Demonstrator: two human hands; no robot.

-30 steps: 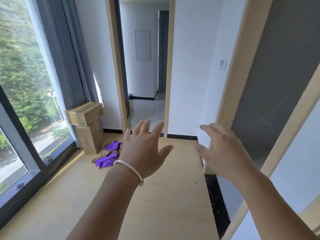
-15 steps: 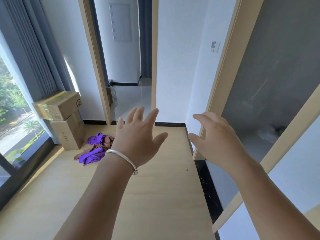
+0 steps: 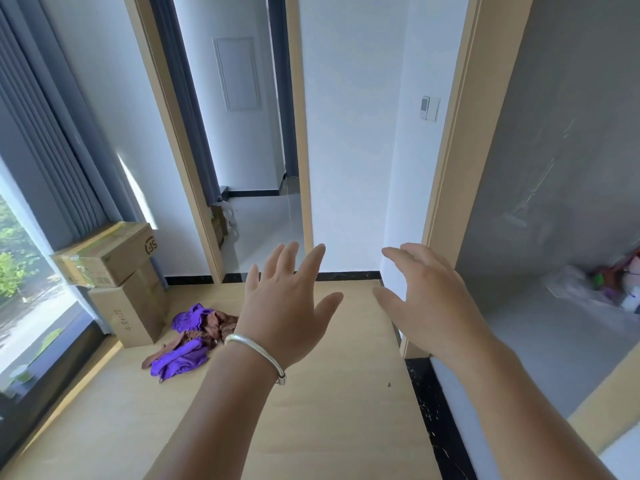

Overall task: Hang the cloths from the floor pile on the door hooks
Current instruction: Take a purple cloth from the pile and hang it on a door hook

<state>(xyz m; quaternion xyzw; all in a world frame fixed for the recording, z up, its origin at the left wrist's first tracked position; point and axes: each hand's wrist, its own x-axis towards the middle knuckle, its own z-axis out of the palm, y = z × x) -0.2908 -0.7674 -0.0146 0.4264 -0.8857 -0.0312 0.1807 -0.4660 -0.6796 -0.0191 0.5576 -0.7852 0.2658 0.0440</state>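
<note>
Head view looks down a pale wood floor (image 3: 332, 427) toward two doorways, with both bare hands raised in front of the camera and nothing in either of them. Left hand (image 3: 287, 306), with a silver bangle (image 3: 256, 355) at its wrist, has its fingers (image 3: 289, 261) straight and spread, palm turned away toward the floor ahead. Right hand (image 3: 429, 303) is loosely curved, its fingers relaxed and apart, also holding nothing.

Pile of cloths (image 3: 188, 344), purple and brown pieces tangled together, lies on the floor to the left of the left hand and below it, just beside the lower of two stacked cardboard boxes (image 3: 121, 282) that stand against the curtain (image 3: 59, 161) by the window (image 3: 20, 292). In the picture the pile's near edge comes right up to the left wrist, but it sits well apart in depth, down on the floor and farther into the room. It stretches roughly from the boxes toward the camera and leftward, the purple cloth forming the near end.

My judgement is that the left hand is the nearer one: the pile lies on its side, while the right hand hangs over by the right-hand door frame (image 3: 446, 188), away from it. Reaching the cloths calls for a step forward and left and a stoop, fingers going down onto the near purple end. No hooks can be made out on any door from here, so which way the cloth must then travel cannot be told
</note>
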